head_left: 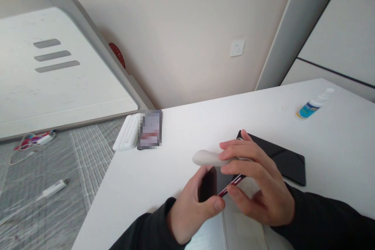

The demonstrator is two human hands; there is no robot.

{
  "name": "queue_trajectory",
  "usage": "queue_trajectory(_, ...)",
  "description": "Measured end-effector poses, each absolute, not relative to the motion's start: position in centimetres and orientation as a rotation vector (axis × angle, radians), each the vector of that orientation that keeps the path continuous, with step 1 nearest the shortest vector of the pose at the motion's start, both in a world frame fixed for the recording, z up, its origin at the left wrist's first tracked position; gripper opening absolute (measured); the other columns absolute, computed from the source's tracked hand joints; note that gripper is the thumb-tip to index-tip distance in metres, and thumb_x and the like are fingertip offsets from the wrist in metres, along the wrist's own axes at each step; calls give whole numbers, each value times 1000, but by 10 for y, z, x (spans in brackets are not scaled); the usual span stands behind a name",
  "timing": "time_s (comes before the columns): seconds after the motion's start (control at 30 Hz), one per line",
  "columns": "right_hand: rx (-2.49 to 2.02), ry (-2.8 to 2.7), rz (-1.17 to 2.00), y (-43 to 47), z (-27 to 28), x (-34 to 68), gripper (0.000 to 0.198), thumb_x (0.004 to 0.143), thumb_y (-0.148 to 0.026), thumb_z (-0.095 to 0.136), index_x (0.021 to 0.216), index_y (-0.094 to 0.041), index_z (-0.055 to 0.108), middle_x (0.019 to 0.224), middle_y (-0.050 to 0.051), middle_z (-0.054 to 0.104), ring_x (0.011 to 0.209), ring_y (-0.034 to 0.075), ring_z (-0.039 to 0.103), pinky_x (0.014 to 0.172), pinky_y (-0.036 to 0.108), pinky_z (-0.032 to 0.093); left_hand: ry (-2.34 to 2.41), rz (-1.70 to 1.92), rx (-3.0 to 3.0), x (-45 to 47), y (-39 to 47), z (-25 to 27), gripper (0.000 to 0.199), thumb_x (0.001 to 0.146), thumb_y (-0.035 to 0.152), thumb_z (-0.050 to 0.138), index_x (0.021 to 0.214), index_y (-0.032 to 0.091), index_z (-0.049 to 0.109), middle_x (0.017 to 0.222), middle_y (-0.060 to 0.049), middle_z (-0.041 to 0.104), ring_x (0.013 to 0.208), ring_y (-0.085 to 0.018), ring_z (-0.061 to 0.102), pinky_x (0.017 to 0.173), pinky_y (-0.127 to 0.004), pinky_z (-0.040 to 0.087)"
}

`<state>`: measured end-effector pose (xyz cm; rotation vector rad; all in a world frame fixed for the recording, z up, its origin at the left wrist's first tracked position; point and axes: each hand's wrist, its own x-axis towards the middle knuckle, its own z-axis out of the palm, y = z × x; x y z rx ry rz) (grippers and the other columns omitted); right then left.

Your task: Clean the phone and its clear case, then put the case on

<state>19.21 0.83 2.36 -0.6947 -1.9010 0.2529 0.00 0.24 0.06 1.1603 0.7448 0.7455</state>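
Observation:
My left hand is closed around a dark phone with a thin dark-red edge, its thumb lying along the near side. Above it, my right hand pinches a pale, thin, cloth-like piece between its fingers. The right thumb is close to the phone's red edge; whether it touches, I cannot tell. Part of the phone is hidden by both hands. Beyond the right wrist, a black flat phone-like slab lies on the white table. Under the hands is a flat, greyish, shiny object, partly covered.
On the table's left edge lie a white ridged block and a phone with a blurred screen. A small bottle with a blue label is at the far right. A bed-like white panel and a grey patterned floor covering are to the left.

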Motion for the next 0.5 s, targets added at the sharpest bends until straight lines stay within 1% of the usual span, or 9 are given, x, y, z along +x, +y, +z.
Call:
queue_trajectory(0.07,-731,-1886,340,9,21,193,47,88,-15,63,133,-19,48,132,9,60,135,24,53,129,48,19,751,752,1160,0,2,0,76,76,74,75,125,17,63,73,0,57,65,-15,51,70,-31,48)
queue_trajectory(0.13,-782,-1840,487,12,18,194,55,88,-25,68,137,-19,43,136,11,57,139,27,48,128,50,19,756,752,1158,-1,2,-1,77,75,75,75,122,16,63,70,1,56,64,-15,52,68,-31,48)
queue_trajectory(0.2,-813,-1803,612,16,14,194,57,86,-29,69,136,-20,42,137,12,53,140,29,46,124,51,28,762,744,1154,-1,3,-2,76,75,74,76,121,15,61,70,1,55,62,-13,51,62,-28,46)
queue_trajectory(0.27,-826,-1786,667,17,13,195,52,88,-26,66,134,-21,43,138,13,50,142,30,43,120,50,36,779,727,1145,-1,3,-3,73,77,71,76,119,14,59,73,1,55,62,-12,51,58,-25,43)
queue_trajectory(0.3,-823,-1783,665,17,13,194,50,89,-23,64,133,-22,43,138,12,50,144,30,41,120,50,36,789,719,1140,-1,2,-3,72,78,70,76,120,14,57,75,1,55,62,-11,52,57,-24,42)
queue_trajectory(0.33,-808,-1785,645,17,13,194,48,89,-20,62,133,-22,44,138,12,51,145,29,40,121,51,34,799,713,1135,0,2,-3,72,79,69,76,121,14,56,77,1,56,62,-11,52,56,-24,43)
queue_trajectory(0.4,-755,-1802,579,16,14,195,48,88,-15,60,133,-23,44,137,10,54,146,29,40,126,54,26,814,707,1134,2,2,-3,77,78,70,77,127,15,52,82,0,57,63,-10,53,56,-23,44)
queue_trajectory(0.47,-740,-1831,552,16,13,196,52,89,-14,60,137,-24,42,138,10,54,147,29,39,128,55,19,826,704,1138,4,1,-3,82,76,72,76,129,15,51,84,-1,58,62,-10,52,55,-24,44)
queue_trajectory(0.5,-749,-1842,562,17,12,196,55,90,-17,62,140,-23,41,141,11,53,148,29,37,128,54,19,832,699,1142,4,1,-2,81,76,73,76,128,15,51,83,-1,57,61,-10,52,55,-24,43)
